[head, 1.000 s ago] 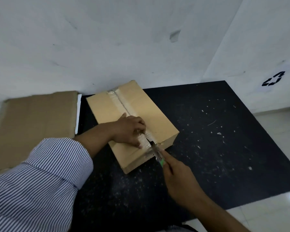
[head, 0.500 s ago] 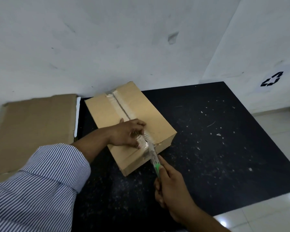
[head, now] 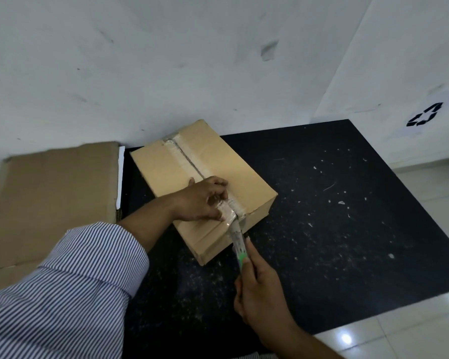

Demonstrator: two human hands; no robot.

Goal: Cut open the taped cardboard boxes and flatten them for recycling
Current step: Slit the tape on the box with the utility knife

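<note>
A taped cardboard box [head: 218, 161] lies flat on a black mat [head: 322, 216], with clear tape [head: 184, 156] running along its top seam. My left hand [head: 202, 198] rests on the box near its front edge and pinches a loosened strip of tape. My right hand [head: 259, 288] grips a green-handled utility knife [head: 237, 242], whose blade end sits at the front edge of the box where the seam ends. The blade tip is hidden by tape.
A flattened sheet of cardboard [head: 49, 198] lies on the floor left of the mat, against the white wall [head: 166, 60]. A recycling symbol [head: 424, 117] is on the right wall. Pale tiles [head: 412, 332] border the mat at the right and front.
My right hand has drawn the knife back toward me, off the box top to its front edge. My left hand has stayed on the seam and now pinches up the tape.
</note>
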